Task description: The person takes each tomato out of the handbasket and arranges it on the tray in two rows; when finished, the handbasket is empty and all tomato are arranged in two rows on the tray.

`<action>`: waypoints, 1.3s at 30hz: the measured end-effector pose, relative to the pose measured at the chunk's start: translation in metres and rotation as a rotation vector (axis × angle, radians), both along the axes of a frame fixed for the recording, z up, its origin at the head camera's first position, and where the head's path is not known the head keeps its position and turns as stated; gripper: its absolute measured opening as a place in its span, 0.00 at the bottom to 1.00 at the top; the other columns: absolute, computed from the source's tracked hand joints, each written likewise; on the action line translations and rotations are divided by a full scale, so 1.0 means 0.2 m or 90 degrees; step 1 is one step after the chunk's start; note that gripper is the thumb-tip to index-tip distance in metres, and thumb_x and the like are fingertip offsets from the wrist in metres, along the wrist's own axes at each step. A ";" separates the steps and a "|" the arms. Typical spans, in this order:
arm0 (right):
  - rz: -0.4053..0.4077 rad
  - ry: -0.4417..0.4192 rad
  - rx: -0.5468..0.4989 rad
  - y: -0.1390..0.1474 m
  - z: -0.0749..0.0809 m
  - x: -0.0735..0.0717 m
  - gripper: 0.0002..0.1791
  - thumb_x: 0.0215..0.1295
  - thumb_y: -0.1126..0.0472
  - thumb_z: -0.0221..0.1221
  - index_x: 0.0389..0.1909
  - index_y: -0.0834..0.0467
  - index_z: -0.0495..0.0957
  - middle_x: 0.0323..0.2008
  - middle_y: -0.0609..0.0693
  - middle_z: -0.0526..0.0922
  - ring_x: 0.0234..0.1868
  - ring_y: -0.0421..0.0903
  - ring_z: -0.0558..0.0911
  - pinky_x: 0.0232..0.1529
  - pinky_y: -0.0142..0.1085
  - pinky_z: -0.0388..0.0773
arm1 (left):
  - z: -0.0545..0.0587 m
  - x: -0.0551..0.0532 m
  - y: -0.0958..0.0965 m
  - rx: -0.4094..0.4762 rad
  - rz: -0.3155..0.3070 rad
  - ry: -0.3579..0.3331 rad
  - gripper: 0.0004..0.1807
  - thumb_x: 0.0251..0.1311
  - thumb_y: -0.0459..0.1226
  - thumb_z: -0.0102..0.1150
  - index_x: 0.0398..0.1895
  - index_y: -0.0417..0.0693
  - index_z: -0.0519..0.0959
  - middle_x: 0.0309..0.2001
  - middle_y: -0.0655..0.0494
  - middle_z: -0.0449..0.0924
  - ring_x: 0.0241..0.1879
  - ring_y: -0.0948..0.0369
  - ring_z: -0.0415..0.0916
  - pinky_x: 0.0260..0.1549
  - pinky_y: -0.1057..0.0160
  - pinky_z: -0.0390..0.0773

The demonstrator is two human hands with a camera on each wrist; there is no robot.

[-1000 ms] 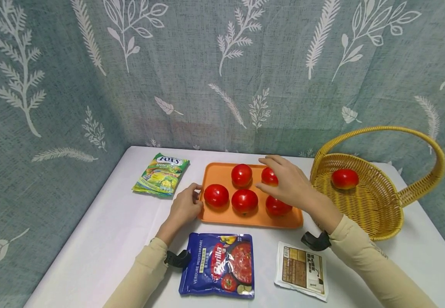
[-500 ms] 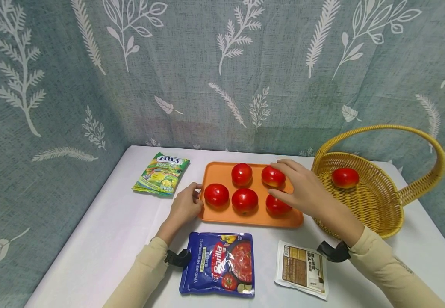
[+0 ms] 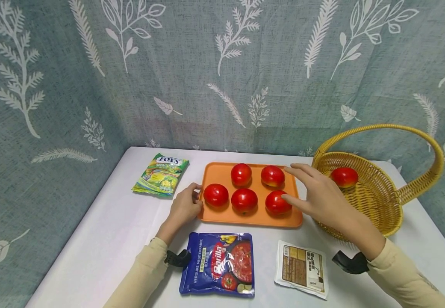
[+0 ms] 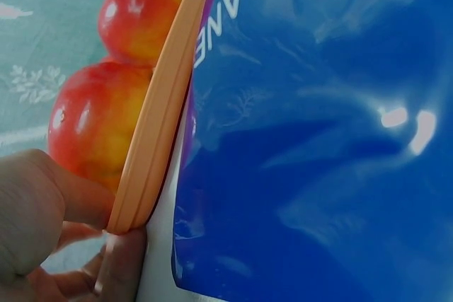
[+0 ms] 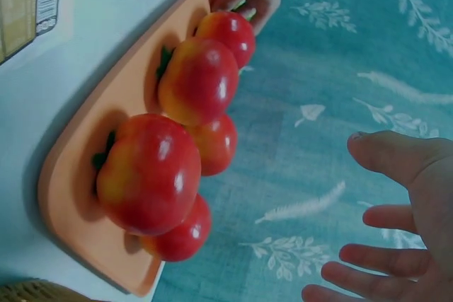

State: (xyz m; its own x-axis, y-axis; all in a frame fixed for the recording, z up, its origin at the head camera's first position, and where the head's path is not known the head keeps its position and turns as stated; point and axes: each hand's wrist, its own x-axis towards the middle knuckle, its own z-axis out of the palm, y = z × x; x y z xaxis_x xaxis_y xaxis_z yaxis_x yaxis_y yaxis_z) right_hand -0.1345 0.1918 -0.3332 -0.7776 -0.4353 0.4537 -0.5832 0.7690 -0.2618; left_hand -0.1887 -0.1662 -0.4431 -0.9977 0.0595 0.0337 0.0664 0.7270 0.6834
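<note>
An orange tray carries several red tomatoes with yellow patches and small green leaves. My left hand grips the tray's left end; the left wrist view shows the thumb over the rim and fingers beneath it. My right hand hovers above the tray's right end with spread fingers and holds nothing. From the head, its thumb overlaps the front right tomato; the right wrist view shows the hand apart from the tomatoes. One more tomato lies inside the yellow wicker basket.
A blue Barilla pouch lies in front of the tray, close to the left wrist. To its right is a white and brown packet. A green Fox's candy bag lies at the back left. The basket's tall handle arches up at the right.
My right hand has moved right, away from the back right tomato, which it partly covered before. My left hand stays at the tray's left end.
</note>
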 end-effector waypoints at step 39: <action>-0.045 0.052 -0.037 0.29 -0.06 0.14 0.29 0.47 0.61 0.75 0.53 0.62 0.81 0.51 0.58 0.81 0.50 0.59 0.81 0.46 0.56 0.78 | 0.01 0.01 0.01 -0.002 0.000 -0.007 0.26 0.53 0.28 0.59 0.59 0.43 0.76 0.37 0.51 0.78 0.33 0.56 0.74 0.32 0.59 0.74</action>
